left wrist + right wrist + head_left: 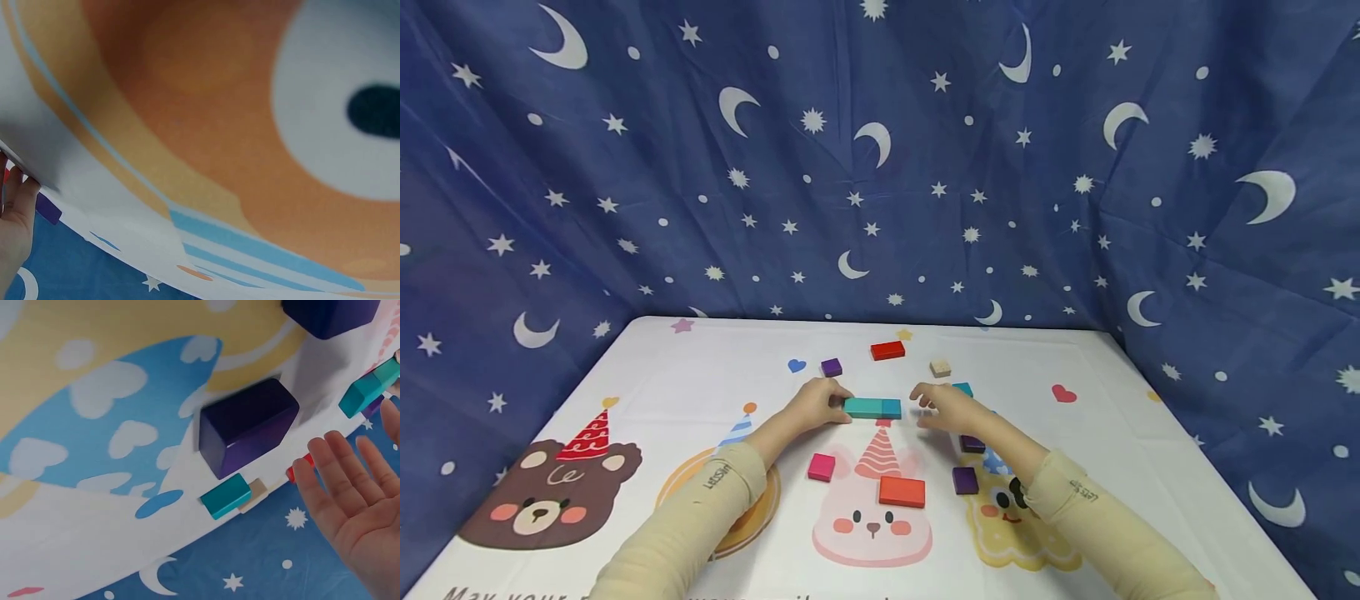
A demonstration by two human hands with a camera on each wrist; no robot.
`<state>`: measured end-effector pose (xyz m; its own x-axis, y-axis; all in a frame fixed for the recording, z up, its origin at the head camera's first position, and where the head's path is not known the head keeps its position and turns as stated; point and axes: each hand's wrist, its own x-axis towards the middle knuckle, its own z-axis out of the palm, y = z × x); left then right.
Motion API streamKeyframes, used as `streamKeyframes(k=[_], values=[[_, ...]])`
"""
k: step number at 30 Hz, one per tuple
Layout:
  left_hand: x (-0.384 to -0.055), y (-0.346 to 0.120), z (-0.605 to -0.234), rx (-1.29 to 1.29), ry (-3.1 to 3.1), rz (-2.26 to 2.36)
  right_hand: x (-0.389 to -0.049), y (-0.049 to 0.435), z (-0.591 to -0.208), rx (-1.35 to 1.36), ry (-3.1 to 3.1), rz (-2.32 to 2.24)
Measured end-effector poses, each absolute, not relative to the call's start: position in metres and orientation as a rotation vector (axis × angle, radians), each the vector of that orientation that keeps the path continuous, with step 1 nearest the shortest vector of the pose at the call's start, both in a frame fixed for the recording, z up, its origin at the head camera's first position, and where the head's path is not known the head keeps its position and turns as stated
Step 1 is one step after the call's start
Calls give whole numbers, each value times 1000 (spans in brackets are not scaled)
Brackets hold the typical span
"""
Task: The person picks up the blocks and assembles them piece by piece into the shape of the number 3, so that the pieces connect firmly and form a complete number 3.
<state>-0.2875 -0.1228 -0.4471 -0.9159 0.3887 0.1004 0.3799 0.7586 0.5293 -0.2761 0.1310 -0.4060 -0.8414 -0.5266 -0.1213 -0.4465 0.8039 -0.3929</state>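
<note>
A green-teal block [862, 408] and a bluer teal block [891, 409] lie end to end as one row in the middle of the table. My left hand [815, 403] pinches the row's left end between fingers and thumb. Right of the row, my right hand [946, 405] hovers with relaxed fingers, apart from the blocks and holding nothing. The right wrist view shows its palm [356, 515] and spread fingers. Only part of the left hand [15, 219] appears in the left wrist view, where the row is hidden.
Behind the row lie a purple block [831, 367], a red block [887, 351] and a beige block [940, 368]. Another teal block [226, 496] sits beyond my right hand. Nearer are pink [822, 467], orange-red [902, 492] and dark purple [966, 481] blocks.
</note>
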Motion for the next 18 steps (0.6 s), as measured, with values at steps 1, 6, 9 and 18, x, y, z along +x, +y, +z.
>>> streamKeyframes(k=[1,6,9,18], values=[[-288,-123,-447,634,2933,876,-275,133,-406,-775,2765,-519],[-287,-123,-446,626,2933,879,-269,145,-404,-884,2761,-519],[-287,-122,-447,636,2926,891,-268,158,-402,-934,2744,-511],[-288,-123,-450,632,2933,893,-265,200,-397,-1078,2516,-581]])
